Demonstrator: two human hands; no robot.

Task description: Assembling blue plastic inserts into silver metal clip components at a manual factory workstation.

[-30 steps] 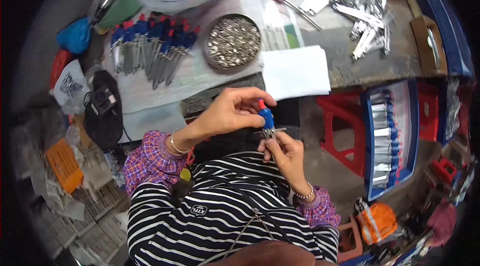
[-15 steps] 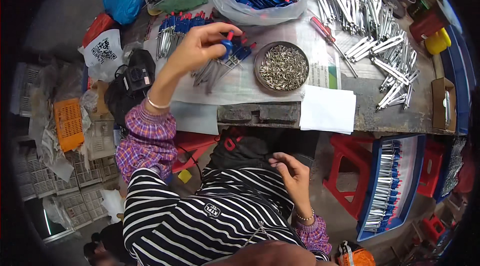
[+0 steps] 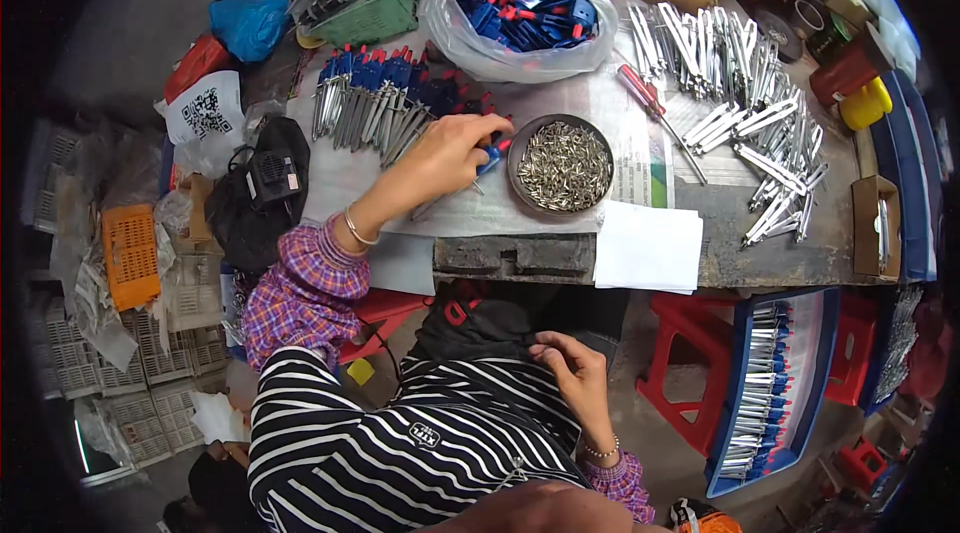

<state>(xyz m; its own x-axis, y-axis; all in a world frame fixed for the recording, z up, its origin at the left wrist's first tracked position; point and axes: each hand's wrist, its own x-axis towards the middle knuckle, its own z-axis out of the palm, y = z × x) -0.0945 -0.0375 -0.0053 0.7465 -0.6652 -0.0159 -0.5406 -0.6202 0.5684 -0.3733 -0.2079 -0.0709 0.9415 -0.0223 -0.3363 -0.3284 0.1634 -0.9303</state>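
Left grip point(image 3: 450, 154) grasps a blue tool point(image 3: 490, 160) by its broad end, likely for steadiness; right grip point(image 3: 577, 373) looks released.

Workbench point(image 3: 515, 258), mine: dark, worn top, scuffed front edge. Laid over its left and middle, one pale printed sheet point(image 3: 525, 223). On that, left: crowded blue-bodied, red-tipped pieces with silver metal shafts point(image 3: 378, 98). Behind: one translucent white plastic bag point(image 3: 520, 63) of blue-and-red parts point(image 3: 520, 8). Centre: one round dark dish point(image 3: 514, 178) of small silver metal pins point(image 3: 565, 168). Farther right: one red-handled screwdriver point(image 3: 645, 93); stacked white paper point(image 3: 648, 248) at my front edge; heaped long silver metal strips point(image 3: 770, 168); one small open brown cardboard box point(image 3: 864, 233).
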